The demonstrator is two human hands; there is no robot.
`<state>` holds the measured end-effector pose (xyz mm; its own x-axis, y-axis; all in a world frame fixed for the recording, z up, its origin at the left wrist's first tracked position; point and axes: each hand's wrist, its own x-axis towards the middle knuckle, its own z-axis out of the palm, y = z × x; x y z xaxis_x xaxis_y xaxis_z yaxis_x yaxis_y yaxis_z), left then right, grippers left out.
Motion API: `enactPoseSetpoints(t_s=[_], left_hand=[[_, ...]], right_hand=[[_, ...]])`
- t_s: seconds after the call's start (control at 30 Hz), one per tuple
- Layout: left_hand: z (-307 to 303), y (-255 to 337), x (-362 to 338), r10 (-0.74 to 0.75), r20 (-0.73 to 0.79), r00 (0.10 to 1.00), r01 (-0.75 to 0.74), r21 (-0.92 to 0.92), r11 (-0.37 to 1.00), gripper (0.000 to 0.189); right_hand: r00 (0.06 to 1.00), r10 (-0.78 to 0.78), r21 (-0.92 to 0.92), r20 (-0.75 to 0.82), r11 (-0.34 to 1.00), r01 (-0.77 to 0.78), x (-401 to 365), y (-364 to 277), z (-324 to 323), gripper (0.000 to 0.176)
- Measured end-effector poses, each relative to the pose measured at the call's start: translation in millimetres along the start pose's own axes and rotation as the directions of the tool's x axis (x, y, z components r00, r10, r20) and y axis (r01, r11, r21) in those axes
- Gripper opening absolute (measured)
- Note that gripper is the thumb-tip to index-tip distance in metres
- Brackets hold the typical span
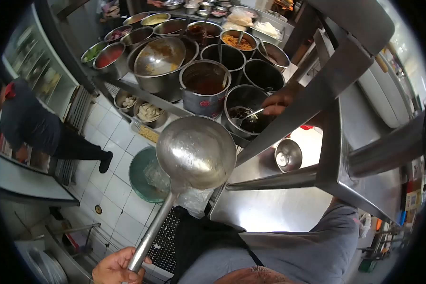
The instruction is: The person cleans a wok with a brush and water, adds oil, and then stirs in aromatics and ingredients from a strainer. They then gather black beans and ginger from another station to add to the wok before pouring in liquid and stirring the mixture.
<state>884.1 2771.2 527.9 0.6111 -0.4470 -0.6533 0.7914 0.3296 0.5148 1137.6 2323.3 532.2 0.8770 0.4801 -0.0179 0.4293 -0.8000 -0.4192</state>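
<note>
My left hand (116, 267) is wrapped round the long handle of a large metal ladle (196, 151). The ladle's wide round bowl is wet and shiny, with no food visible in it. Reaching past a steel post, my right hand (279, 102) grips a metal spoon (253, 114). That spoon dips into a steel pot (230, 100) of dark, glossy contents. Close by stands a grey pot (201, 102) of reddish-brown sauce. The steel frame hides part of my right forearm.
Several metal pots of ingredients crowd the counter, including an orange-filled pot (238, 41). Steel posts (312, 90) cross on the right, near a small bowl (288, 155). A green tub (142, 177) stands below. Another person (31, 118) is at the open fridge, left.
</note>
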Motion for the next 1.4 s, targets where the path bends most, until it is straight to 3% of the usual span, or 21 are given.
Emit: enactPoseSetpoints(t_s=[0.13,0.23,0.27,0.33,0.4,0.47,0.6,0.67,0.7,0.73,0.8,0.87,0.97,1.07,1.27,1.33,1.4], left_hand=[[-19.4,24.1,12.8,-0.161,0.061,0.985,0.157,0.06,0.986,0.043],[-38.1,28.7,21.6,-0.239,0.066,0.969,0.23,0.124,0.965,0.044],[-43.3,31.0,21.0,-0.274,0.071,0.959,0.269,0.068,0.961,0.042],[-48.9,33.4,25.6,-0.258,0.103,0.96,0.255,0.047,0.966,0.041],[-53.9,32.8,27.1,-0.243,0.099,0.965,0.242,0.022,0.97,0.04],[-59.5,32.9,30.0,-0.223,0.108,0.969,0.221,0.029,0.975,0.042],[-67.0,35.9,32.4,-0.22,0.092,0.971,0.22,0.008,0.976,0.041],[-77.9,38.8,32.9,-0.234,0.171,0.957,0.24,-0.017,0.971,0.044],[-83.6,40.1,32.9,-0.24,0.212,0.947,0.252,-0.028,0.967,0.045],[-88.8,40.0,31.2,-0.257,0.161,0.953,0.25,0.061,0.966,0.048],[-96.7,40.2,28.2,-0.273,0.059,0.96,0.252,0.242,0.937,0.053],[-95.0,40.5,27.2,-0.279,0.078,0.957,0.266,0.151,0.952,0.056],[-90.3,48.2,29.1,-0.304,0.129,0.944,0.284,0.155,0.946,0.058],[-76.3,60.6,30.8,-0.341,0.072,0.937,0.309,0.283,0.908,0.058],[-60.3,64.0,33.3,-0.328,0.095,0.94,0.323,0.06,0.944,0.047],[-44.5,68.9,35.3,-0.294,0.109,0.95,0.287,0.078,0.955,0.043],[-38.8,69.6,35.9,-0.276,0.116,0.954,0.266,0.095,0.959,0.041]], right_hand=[[0.993,0.063,0.054,0.098,0.996,-0.068,9.7,0.0,-3.6,0.021],[0.99,-0.023,-0.02,0.142,0.999,0.026,20.4,23.2,-0.9,0.021],[0.992,-0.055,-0.1,0.113,0.993,0.067,19.8,30.4,-2.0,0.02],[0.989,-0.129,-0.262,0.069,0.954,0.143,22.7,29.2,-8.2,0.02],[0.997,-0.043,-0.225,0.071,0.973,0.058,24.6,24.1,-17.3,0.018],[0.98,-0.121,-0.232,-0.159,0.969,0.082,23.4,30.7,-8.8,0.016],[0.967,-0.248,-0.434,-0.065,0.879,0.196,22.5,40.5,-11.6,0.015],[0.981,-0.192,-0.57,0.032,0.803,0.176,14.7,23.7,-16.8,0.016],[0.98,-0.2,-0.558,0.0,0.813,0.166,12.2,20.0,-16.7,0.014],[0.978,-0.205,-0.545,-0.034,0.824,0.154,9.6,16.9,-15.6,0.013],[0.994,-0.099,-0.423,0.049,0.899,0.11,12.1,11.6,-21.1,0.013],[0.946,0.072,-0.202,0.315,0.979,-0.008,25.5,7.3,-30.1,0.016],[0.858,0.206,0.089,0.471,0.956,-0.279,32.7,0.7,-24.8,0.02],[0.931,0.151,0.364,0.332,0.89,-0.274,25.7,11.2,-18.9,0.025],[0.853,0.411,0.521,0.323,0.675,-0.522,11.2,8.0,-27.7,0.028],[0.824,0.467,0.587,0.322,0.584,-0.561,3.7,11.2,-26.3,0.026],[0.837,0.481,0.51,0.263,0.667,-0.543,-1.8,14.3,-24.9,0.024]])
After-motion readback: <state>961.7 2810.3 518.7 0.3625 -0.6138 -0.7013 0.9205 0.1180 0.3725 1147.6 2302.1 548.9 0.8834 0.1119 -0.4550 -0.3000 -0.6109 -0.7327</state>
